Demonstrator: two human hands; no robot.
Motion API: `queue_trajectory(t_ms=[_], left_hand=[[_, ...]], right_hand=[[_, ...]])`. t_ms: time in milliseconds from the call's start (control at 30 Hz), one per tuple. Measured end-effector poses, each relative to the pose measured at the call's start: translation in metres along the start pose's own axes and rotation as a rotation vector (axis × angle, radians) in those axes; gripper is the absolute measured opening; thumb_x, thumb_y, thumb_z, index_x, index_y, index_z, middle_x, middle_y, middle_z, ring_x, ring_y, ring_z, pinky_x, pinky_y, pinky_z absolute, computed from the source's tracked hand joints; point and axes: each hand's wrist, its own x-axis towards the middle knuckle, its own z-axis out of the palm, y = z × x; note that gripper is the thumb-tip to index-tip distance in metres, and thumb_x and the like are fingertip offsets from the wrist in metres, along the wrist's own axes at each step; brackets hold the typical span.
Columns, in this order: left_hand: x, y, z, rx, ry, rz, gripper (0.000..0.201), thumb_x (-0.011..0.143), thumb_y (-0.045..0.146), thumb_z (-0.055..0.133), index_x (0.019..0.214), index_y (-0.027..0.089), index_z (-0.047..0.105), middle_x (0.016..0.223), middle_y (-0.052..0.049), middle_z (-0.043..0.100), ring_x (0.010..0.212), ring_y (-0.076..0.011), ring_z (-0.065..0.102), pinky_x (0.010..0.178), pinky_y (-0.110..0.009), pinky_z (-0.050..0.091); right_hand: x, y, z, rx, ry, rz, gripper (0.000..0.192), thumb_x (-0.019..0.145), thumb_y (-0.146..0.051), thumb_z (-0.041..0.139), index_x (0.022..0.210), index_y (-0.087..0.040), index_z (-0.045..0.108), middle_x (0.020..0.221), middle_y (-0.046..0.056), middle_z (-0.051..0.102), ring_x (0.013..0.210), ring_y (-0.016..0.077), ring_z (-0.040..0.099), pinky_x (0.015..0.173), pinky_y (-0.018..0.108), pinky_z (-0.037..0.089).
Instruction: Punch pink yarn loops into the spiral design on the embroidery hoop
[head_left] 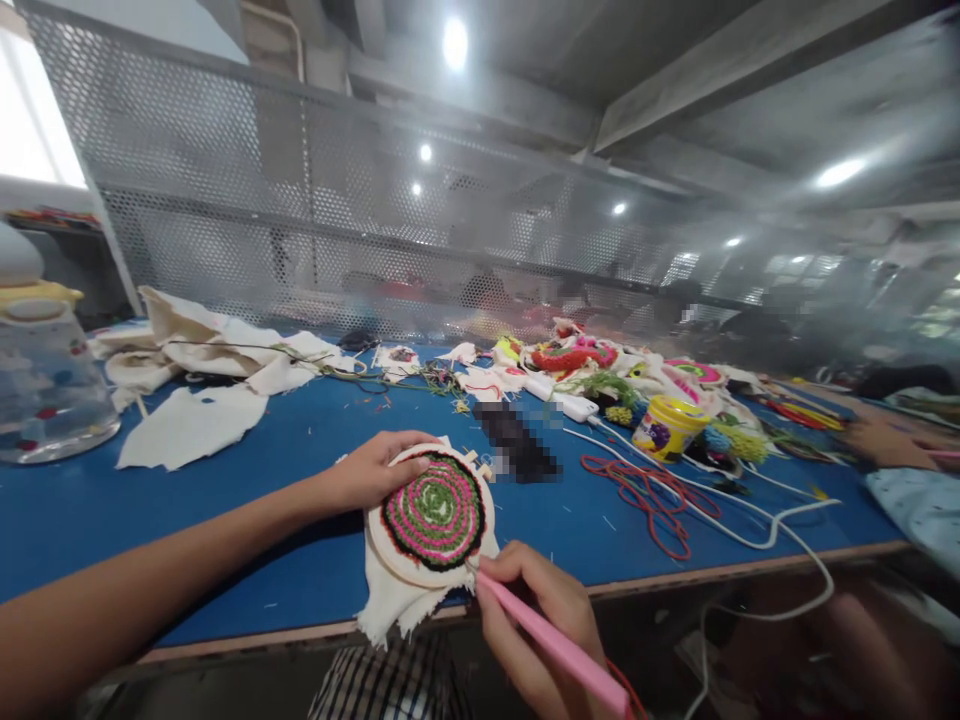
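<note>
The embroidery hoop [433, 516] sits tilted at the near edge of the blue table [300, 450], its cloth showing rings of pink, green and black yarn, with frayed fabric hanging below the rim. The left hand [373, 470] reaches in along an outstretched forearm and grips the hoop's upper left rim, fingers curled over the top. The right hand [536, 625] is closed around a pink punch needle [551, 643], its tip touching the hoop's lower right edge. Beyond lie a red cord [645, 490], a white cable [750, 535] and a yellow tub [666, 426].
</note>
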Motion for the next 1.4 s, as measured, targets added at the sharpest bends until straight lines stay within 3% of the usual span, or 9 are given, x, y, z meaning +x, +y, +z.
queue_trajectory(t_ms=[133, 400, 533, 667, 867, 1000, 1200, 1400], left_hand=[[-0.001, 0.0, 0.0, 0.065, 0.014, 0.029, 0.045, 0.081, 0.042, 0.051, 0.111, 0.009, 0.057, 0.108, -0.014, 0.065, 0.099, -0.0249, 0.059, 0.089, -0.038, 0.045], [0.0, -0.002, -0.001, 0.058, -0.018, 0.052, 0.039, 0.083, 0.037, 0.051, 0.111, 0.011, 0.057, 0.107, -0.011, 0.067, 0.098, -0.0221, 0.061, 0.09, -0.037, 0.044], [0.001, -0.002, 0.0, 0.046, -0.015, 0.043, 0.04, 0.082, 0.037, 0.051, 0.111, 0.01, 0.057, 0.11, -0.012, 0.065, 0.101, -0.0231, 0.059, 0.091, -0.037, 0.044], [0.001, 0.001, 0.002, 0.022, -0.006, 0.027, 0.042, 0.082, 0.037, 0.051, 0.112, 0.009, 0.057, 0.109, -0.013, 0.065, 0.099, -0.0236, 0.06, 0.089, -0.037, 0.045], [-0.002, 0.012, 0.004, 0.026, 0.023, 0.024, 0.042, 0.081, 0.038, 0.051, 0.11, 0.008, 0.056, 0.109, -0.014, 0.064, 0.099, -0.0249, 0.059, 0.086, -0.036, 0.046], [-0.004, 0.013, 0.002, 0.072, 0.032, 0.05, 0.042, 0.082, 0.039, 0.05, 0.112, 0.009, 0.056, 0.107, -0.012, 0.065, 0.101, -0.0251, 0.058, 0.087, -0.036, 0.045], [-0.003, 0.009, 0.0, 0.134, 0.045, 0.093, 0.039, 0.083, 0.036, 0.049, 0.111, 0.01, 0.058, 0.106, -0.012, 0.066, 0.101, -0.0247, 0.059, 0.09, -0.037, 0.044], [-0.003, 0.01, 0.001, 0.114, 0.049, 0.09, 0.039, 0.082, 0.034, 0.049, 0.11, 0.009, 0.058, 0.106, -0.013, 0.066, 0.1, -0.0245, 0.059, 0.088, -0.037, 0.045]], right_hand=[[-0.008, 0.003, 0.003, -0.015, 0.054, 0.049, 0.022, 0.081, -0.018, 0.049, 0.062, -0.02, 0.038, 0.056, -0.005, 0.037, 0.05, 0.0091, 0.039, 0.05, 0.022, 0.031], [-0.01, 0.003, 0.006, 0.129, 0.166, 0.06, 0.03, 0.084, -0.018, 0.044, 0.057, -0.02, 0.031, 0.053, -0.005, 0.03, 0.049, 0.0096, 0.035, 0.049, 0.025, 0.026], [-0.01, 0.002, 0.005, 0.134, 0.093, 0.065, 0.028, 0.085, -0.019, 0.044, 0.059, -0.019, 0.033, 0.054, -0.004, 0.033, 0.05, 0.0093, 0.037, 0.051, 0.025, 0.028], [-0.006, 0.0, 0.0, 0.089, -0.06, 0.069, 0.023, 0.085, -0.02, 0.045, 0.063, -0.019, 0.038, 0.055, -0.004, 0.039, 0.052, 0.0096, 0.041, 0.052, 0.023, 0.032], [0.009, -0.004, 0.003, -0.061, -0.158, -0.06, 0.011, 0.083, -0.014, 0.047, 0.073, -0.016, 0.05, 0.064, 0.001, 0.053, 0.057, 0.0105, 0.049, 0.055, 0.022, 0.036], [0.005, -0.002, 0.008, -0.048, -0.053, -0.034, 0.015, 0.08, -0.014, 0.05, 0.067, -0.018, 0.045, 0.056, -0.003, 0.046, 0.05, 0.0082, 0.043, 0.051, 0.021, 0.032], [-0.017, 0.007, 0.014, 0.177, 0.201, 0.092, 0.027, 0.081, -0.017, 0.047, 0.058, -0.019, 0.032, 0.051, -0.005, 0.034, 0.048, 0.0082, 0.036, 0.05, 0.023, 0.027], [-0.016, 0.007, 0.011, 0.183, 0.153, 0.038, 0.025, 0.081, -0.014, 0.047, 0.06, -0.019, 0.034, 0.052, -0.005, 0.036, 0.049, 0.0081, 0.038, 0.05, 0.022, 0.028]])
